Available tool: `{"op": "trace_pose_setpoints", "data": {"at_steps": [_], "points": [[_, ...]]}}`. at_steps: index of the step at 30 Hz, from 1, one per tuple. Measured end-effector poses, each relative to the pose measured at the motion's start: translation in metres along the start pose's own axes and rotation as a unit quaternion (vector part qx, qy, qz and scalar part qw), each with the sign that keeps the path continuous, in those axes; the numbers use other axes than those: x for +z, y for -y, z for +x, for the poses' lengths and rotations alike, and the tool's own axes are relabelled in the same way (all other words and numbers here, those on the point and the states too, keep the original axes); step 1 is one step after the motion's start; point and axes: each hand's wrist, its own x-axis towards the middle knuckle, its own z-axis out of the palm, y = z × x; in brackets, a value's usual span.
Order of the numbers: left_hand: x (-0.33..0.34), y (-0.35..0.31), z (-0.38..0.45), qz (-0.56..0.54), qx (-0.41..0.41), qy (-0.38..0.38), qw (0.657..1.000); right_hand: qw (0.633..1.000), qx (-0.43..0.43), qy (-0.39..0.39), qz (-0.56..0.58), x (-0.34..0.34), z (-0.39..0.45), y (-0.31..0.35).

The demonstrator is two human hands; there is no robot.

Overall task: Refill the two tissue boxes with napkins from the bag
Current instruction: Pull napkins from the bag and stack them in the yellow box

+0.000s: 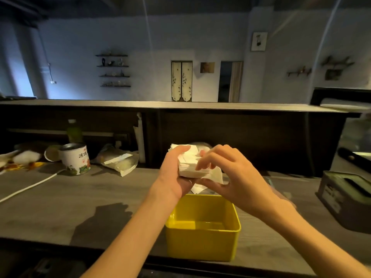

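Observation:
A stack of white napkins is held in the air above an open yellow tissue box, whose inside shows nothing but its bare bottom. My left hand grips the stack from the left and below. My right hand holds it from the right, fingers curled over the top and thumb under it. One napkin hangs loose beneath the stack. A second, dark green tissue box with its slotted lid on stands at the right. Something grey and rounded shows behind the napkins; whether it is the bag is unclear.
The grey counter carries a printed tin can, a plastic packet, a green bottle and a white cable at the left. A dark raised ledge runs along the back.

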Motion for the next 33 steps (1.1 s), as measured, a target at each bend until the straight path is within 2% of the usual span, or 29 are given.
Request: {"op": "trace_pose_setpoints", "data": {"at_steps": [6,11,16,19,23,25,27,29,33], "points": [[0.008,0.001,-0.017,-0.033,0.007,-0.046,0.998,0.998,0.001,-0.057,-0.034,0.001,-0.002,0.003],[0.011,0.0,-0.021,-0.089,-0.009,-0.055,0.994,0.997,0.005,-0.063,-0.053,0.005,-0.001,0.008],[0.005,-0.004,-0.013,-0.1,-0.001,-0.043,0.994,0.996,0.004,-0.053,-0.074,0.011,-0.004,0.014],[0.005,-0.002,-0.015,-0.071,0.003,-0.051,0.996,0.996,0.03,-0.035,-0.076,0.016,-0.007,0.014],[0.002,0.0,-0.015,-0.098,-0.011,-0.041,0.994,0.992,0.014,-0.087,-0.092,0.018,-0.006,0.016],[-0.003,-0.002,-0.01,-0.106,-0.014,-0.039,0.994,0.993,0.003,-0.083,-0.087,0.015,-0.007,0.017],[-0.007,-0.004,-0.008,-0.104,-0.007,-0.032,0.994,0.997,0.014,-0.066,-0.042,0.01,-0.008,0.021],[-0.013,-0.005,-0.006,-0.08,0.006,-0.033,0.996,0.995,0.052,-0.062,0.058,-0.001,-0.008,0.026],[-0.023,-0.004,-0.01,-0.019,-0.016,-0.026,0.999,0.959,0.147,-0.053,0.235,-0.031,0.001,0.025]]}}
